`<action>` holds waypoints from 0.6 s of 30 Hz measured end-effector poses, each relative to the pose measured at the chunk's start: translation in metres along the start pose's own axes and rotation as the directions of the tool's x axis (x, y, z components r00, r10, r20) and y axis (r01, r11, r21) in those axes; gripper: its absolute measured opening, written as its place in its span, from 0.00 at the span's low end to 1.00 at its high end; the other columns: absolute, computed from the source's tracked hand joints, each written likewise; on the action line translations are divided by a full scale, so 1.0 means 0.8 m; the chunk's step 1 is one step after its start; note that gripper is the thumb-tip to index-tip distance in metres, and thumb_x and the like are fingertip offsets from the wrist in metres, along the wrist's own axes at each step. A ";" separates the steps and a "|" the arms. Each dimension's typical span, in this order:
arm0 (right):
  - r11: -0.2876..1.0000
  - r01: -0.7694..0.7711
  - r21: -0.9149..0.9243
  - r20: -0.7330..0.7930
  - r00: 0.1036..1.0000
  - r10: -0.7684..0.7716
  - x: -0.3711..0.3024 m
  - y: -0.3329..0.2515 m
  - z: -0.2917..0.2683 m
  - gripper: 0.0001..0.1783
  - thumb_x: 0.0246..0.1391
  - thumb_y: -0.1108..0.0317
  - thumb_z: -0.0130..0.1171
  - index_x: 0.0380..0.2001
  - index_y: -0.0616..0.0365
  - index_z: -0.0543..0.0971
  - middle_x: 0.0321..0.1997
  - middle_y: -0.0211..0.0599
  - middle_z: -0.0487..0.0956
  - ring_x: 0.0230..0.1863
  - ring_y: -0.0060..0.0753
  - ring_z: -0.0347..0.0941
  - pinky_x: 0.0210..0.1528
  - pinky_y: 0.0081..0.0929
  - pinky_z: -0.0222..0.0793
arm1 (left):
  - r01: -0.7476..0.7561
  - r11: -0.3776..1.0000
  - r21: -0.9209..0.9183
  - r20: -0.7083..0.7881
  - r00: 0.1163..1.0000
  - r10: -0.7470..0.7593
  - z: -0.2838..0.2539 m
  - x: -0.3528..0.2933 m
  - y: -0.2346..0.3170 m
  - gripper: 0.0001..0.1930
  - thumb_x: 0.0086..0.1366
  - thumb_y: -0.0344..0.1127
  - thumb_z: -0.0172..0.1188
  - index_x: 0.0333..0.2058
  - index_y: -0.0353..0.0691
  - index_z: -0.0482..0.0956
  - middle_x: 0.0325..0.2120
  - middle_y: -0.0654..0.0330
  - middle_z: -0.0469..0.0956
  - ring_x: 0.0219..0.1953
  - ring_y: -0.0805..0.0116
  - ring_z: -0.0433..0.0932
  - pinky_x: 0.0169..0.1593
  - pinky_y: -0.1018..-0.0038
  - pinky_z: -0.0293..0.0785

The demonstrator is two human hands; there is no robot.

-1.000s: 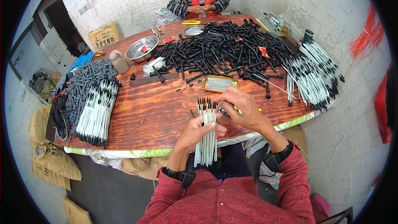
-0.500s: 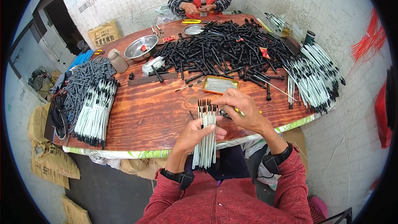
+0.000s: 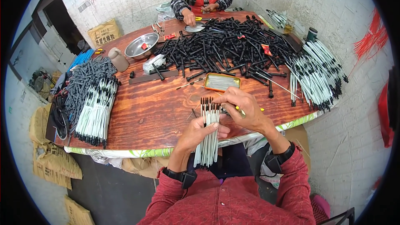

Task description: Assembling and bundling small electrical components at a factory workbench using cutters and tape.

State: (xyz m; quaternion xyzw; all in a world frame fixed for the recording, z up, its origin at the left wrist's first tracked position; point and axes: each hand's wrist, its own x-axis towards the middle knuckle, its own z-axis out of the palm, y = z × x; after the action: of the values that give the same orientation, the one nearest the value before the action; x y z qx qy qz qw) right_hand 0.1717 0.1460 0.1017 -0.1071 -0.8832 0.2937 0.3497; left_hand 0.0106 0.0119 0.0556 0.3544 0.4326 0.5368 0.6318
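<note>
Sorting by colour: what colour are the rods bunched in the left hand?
Pale grey-white rods with black tips, in the left hand; head view.

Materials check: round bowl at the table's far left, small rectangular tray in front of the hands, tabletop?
Round silver bowl: likely steel, shiny, with bright reflections. Small rectangular gold-rimmed tray: probably thin tin-like metal, with a glossy rim and silvery inside. Reddish-brown tabletop: wood or wood veneer, lacquered, with visible grain and sheen.

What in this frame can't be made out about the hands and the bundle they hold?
- Head view: lower bundle of white sticks is partly covered by the left hand.
- Small yellow-tipped item under the right hand: too small, mostly covered.
- Shallow tin contents: too fine.
</note>
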 end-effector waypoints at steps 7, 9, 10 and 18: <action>1.000 0.011 -0.004 -0.047 0.999 -0.011 -0.003 -0.005 0.000 0.13 0.51 0.77 0.55 0.40 0.55 0.81 0.29 0.39 0.73 0.30 0.42 0.73 0.30 0.35 0.67 | -0.010 1.000 0.028 0.011 1.000 0.010 0.004 -0.001 0.001 0.23 0.71 0.39 0.56 0.61 0.33 0.69 0.40 0.47 0.83 0.42 0.59 0.84 0.49 0.64 0.81; 0.994 -0.034 -0.107 -0.036 0.999 0.030 0.000 -0.016 -0.002 0.12 0.52 0.78 0.55 0.39 0.58 0.82 0.29 0.39 0.73 0.30 0.40 0.72 0.32 0.32 0.67 | 0.002 0.999 0.032 -0.004 1.000 -0.001 0.005 -0.001 0.003 0.24 0.72 0.40 0.56 0.61 0.33 0.69 0.40 0.47 0.83 0.41 0.59 0.84 0.48 0.64 0.81; 0.994 -0.034 -0.108 -0.035 0.999 0.030 0.000 -0.016 -0.001 0.12 0.52 0.78 0.55 0.39 0.58 0.82 0.29 0.39 0.73 0.30 0.40 0.72 0.32 0.32 0.67 | 0.007 0.999 0.033 -0.011 1.000 -0.007 0.005 -0.001 0.004 0.24 0.72 0.41 0.56 0.61 0.33 0.69 0.40 0.48 0.83 0.41 0.59 0.84 0.48 0.64 0.81; 0.993 -0.070 -0.097 -0.074 0.995 0.063 -0.003 -0.019 0.008 0.11 0.52 0.78 0.55 0.39 0.59 0.81 0.30 0.40 0.74 0.32 0.40 0.74 0.34 0.33 0.68 | -0.006 0.999 0.035 0.014 1.000 0.006 0.000 0.001 -0.003 0.22 0.74 0.39 0.52 0.63 0.37 0.68 0.43 0.50 0.83 0.43 0.61 0.84 0.48 0.67 0.81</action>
State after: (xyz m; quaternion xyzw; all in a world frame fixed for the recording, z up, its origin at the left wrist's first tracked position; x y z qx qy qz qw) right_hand 0.1697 0.1299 0.1060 -0.1644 -0.8797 0.2567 0.3649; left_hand 0.0114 0.0121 0.0535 0.3706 0.4365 0.5284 0.6268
